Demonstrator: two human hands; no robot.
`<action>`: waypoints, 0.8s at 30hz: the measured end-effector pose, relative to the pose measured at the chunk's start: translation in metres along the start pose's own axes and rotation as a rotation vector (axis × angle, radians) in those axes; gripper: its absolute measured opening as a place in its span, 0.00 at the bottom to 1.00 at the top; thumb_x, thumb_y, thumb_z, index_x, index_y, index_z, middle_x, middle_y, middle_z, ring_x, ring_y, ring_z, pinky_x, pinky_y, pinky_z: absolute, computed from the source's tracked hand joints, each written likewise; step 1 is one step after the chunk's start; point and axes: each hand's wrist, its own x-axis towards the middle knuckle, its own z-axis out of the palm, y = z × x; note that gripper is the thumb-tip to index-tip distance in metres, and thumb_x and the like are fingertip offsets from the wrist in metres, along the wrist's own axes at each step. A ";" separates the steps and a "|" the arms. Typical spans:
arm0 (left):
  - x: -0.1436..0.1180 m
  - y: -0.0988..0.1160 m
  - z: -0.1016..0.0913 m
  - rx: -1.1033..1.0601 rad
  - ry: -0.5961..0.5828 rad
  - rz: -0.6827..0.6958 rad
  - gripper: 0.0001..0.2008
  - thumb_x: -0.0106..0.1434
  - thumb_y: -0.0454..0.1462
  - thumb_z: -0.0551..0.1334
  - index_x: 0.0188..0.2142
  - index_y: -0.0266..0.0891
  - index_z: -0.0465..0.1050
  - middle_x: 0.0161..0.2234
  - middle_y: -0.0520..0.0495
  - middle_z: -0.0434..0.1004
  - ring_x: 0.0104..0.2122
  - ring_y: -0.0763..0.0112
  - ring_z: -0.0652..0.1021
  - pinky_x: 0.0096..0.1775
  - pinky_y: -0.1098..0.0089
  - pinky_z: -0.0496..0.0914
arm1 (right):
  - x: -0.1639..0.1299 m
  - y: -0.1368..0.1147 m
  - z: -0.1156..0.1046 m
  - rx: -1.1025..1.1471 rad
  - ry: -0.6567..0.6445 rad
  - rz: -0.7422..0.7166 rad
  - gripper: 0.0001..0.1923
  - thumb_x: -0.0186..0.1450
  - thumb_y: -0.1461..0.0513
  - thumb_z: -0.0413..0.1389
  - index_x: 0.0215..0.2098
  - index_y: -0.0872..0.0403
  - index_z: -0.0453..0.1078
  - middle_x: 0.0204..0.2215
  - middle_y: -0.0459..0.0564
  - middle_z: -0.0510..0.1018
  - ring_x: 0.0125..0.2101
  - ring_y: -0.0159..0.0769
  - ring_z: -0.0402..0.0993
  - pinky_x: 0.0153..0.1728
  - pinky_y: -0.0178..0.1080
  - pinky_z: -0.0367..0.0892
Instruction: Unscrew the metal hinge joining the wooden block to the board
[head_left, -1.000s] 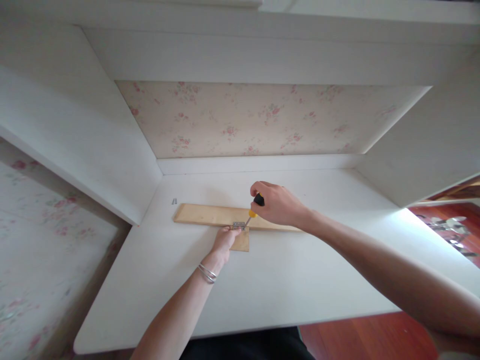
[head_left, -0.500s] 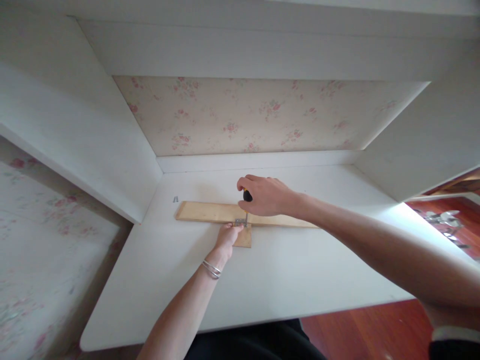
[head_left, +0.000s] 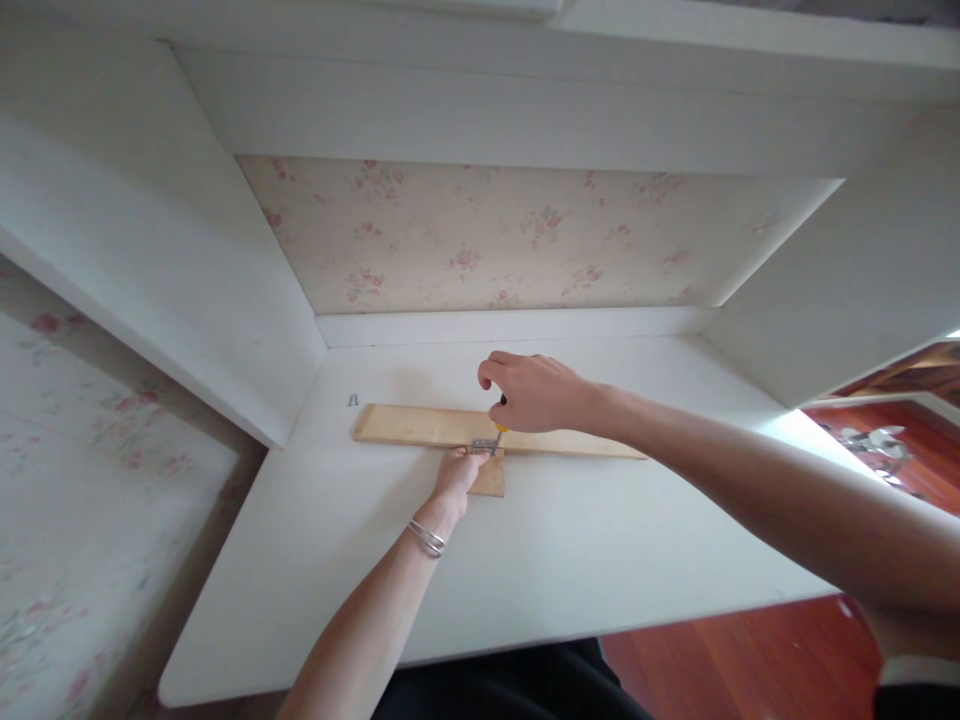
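A long pale wooden board (head_left: 412, 424) lies across the white desk (head_left: 570, 550), with a small wooden block (head_left: 491, 478) butted against its near edge. A small metal hinge (head_left: 484, 446) sits where the two meet. My left hand (head_left: 459, 474), with bracelets at the wrist, presses on the block and hinge. My right hand (head_left: 529, 392) grips a screwdriver (head_left: 498, 428) with a yellow and black handle, its tip down on the hinge. Most of the handle is hidden in my fist.
Two small screws (head_left: 351, 400) lie on the desk beyond the board's left end. White side panels wall in the desk on both sides, and floral wallpaper (head_left: 487, 235) backs it. Red wood floor (head_left: 735, 650) shows below the front edge.
My right hand has shifted left over the hinge and turned the screwdriver; less of its handle shows now. My left hand stays on the block.
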 end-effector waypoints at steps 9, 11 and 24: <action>0.000 0.000 -0.001 0.014 0.010 -0.009 0.08 0.44 0.36 0.68 0.25 0.35 0.75 0.26 0.48 0.77 0.29 0.69 0.72 0.33 0.70 0.60 | 0.007 -0.002 -0.005 -0.038 -0.096 0.089 0.17 0.61 0.56 0.48 0.45 0.53 0.66 0.40 0.56 0.75 0.38 0.45 0.73 0.33 0.41 0.64; 0.002 -0.001 -0.001 0.015 -0.004 -0.008 0.08 0.45 0.37 0.67 0.26 0.35 0.76 0.26 0.47 0.77 0.29 0.69 0.72 0.33 0.70 0.60 | 0.007 -0.002 -0.007 -0.010 -0.119 -0.038 0.19 0.57 0.60 0.52 0.48 0.50 0.65 0.46 0.54 0.72 0.40 0.43 0.72 0.33 0.39 0.64; 0.006 -0.007 -0.002 0.010 -0.014 0.004 0.09 0.44 0.38 0.68 0.25 0.35 0.75 0.25 0.48 0.76 0.27 0.69 0.72 0.32 0.70 0.60 | 0.010 -0.006 -0.014 -0.055 -0.145 -0.097 0.20 0.57 0.56 0.53 0.48 0.49 0.65 0.48 0.54 0.71 0.41 0.45 0.72 0.32 0.40 0.64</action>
